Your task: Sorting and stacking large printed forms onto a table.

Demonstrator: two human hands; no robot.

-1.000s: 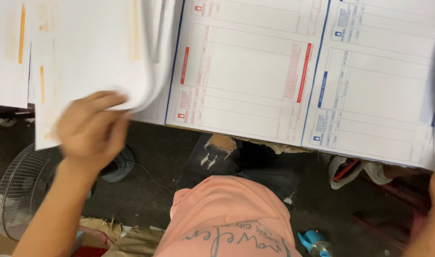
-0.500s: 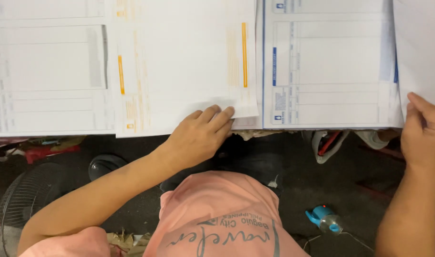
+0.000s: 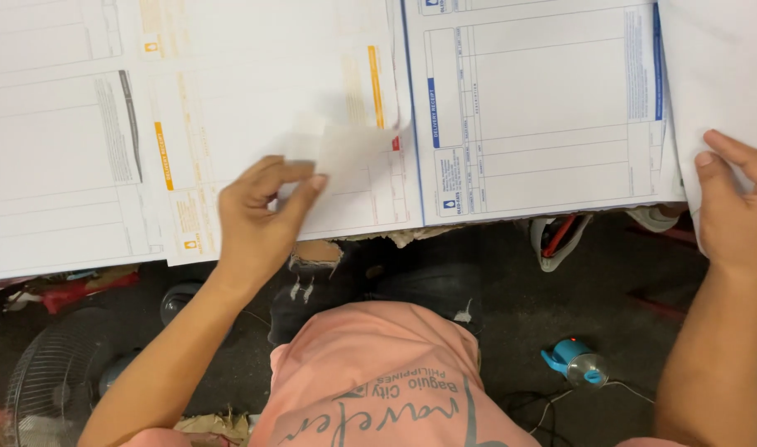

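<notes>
White yellow-striped form sheet (image 3: pixel 262 99), corner lifted by left hand (image 3: pixel 258 219).

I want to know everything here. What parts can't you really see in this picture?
- Head view: the lifted sheet is motion-blurred; its print can't be made out.
- The right hand holds a white sheet cut off by the right edge.
- The left hand covers part of the orange-striped form.
- The table under the forms is hidden.
</notes>
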